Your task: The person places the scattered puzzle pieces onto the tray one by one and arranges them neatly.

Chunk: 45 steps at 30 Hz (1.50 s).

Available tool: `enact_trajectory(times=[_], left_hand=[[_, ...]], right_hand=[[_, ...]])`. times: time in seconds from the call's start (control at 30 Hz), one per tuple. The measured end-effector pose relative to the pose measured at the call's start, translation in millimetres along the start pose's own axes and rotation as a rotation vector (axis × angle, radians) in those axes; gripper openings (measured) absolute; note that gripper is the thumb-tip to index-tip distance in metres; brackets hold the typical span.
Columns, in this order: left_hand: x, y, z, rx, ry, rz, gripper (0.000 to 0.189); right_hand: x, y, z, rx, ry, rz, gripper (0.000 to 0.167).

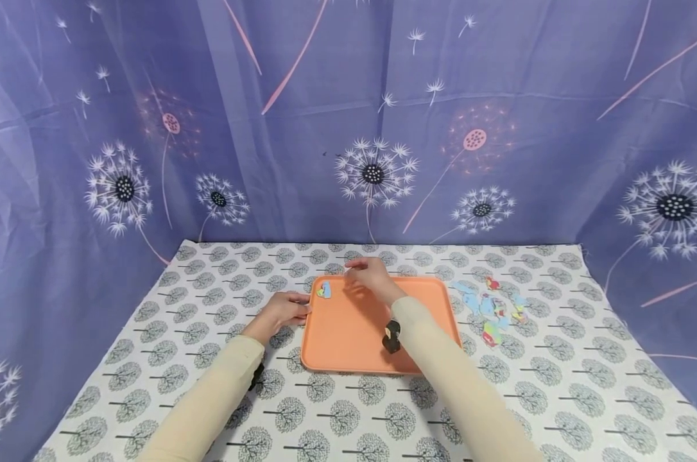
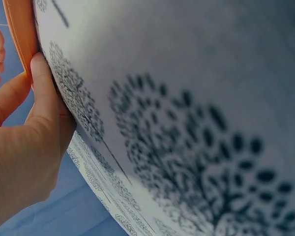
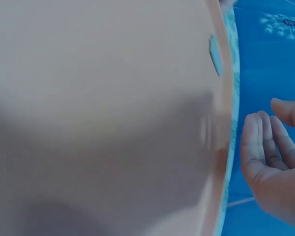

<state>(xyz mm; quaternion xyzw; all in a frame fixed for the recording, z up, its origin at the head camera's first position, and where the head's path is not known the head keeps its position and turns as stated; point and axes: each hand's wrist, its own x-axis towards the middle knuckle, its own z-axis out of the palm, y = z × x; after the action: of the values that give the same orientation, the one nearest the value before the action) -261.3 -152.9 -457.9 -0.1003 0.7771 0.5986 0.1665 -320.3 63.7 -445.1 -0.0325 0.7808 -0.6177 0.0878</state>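
An orange tray [image 1: 343, 343] lies on the table. A small flat blue and yellow-green piece [image 1: 324, 290], shaped like a puzzle piece, rests in its far left corner; the right wrist view shows its pale blue side [image 3: 216, 55] by the rim. My left hand [image 1: 282, 312] grips the tray's left edge, and in the left wrist view the thumb and fingers [image 2: 43, 83] pinch the orange rim [image 2: 20, 29]. Over the tray's far edge, right of that piece, hovers my right hand [image 1: 373, 280]. Its fingers [image 3: 253, 140] are loosely bent with nothing seen between them.
To the right of the tray, several flat coloured pieces [image 1: 490, 307] lie scattered and partly overlapping. A white cloth [image 1: 354, 417] printed with grey trees covers the table. Purple curtains [image 1: 302, 160] with dandelions hang behind it and at both sides.
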Motion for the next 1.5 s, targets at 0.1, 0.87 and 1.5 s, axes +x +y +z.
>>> enact_trajectory(times=[0.1,0.87,1.5], left_hand=[[0.8,0.1,-0.3,0.001,-0.004,-0.003,0.041],[0.9,-2.7,0.1,-0.008,0.008,-0.007,0.04],[1.0,-2.4,0.6,0.011,0.012,-0.002,0.038]], right_hand=[[-1.0,-3.4,-11.1,-0.053,0.007,-0.019,0.03],[-30.0,7.9,-147.6,-0.132,0.086,-0.103,0.042],[-57.8,45.7,-213.1,-0.253,0.051,0.048,0.053]])
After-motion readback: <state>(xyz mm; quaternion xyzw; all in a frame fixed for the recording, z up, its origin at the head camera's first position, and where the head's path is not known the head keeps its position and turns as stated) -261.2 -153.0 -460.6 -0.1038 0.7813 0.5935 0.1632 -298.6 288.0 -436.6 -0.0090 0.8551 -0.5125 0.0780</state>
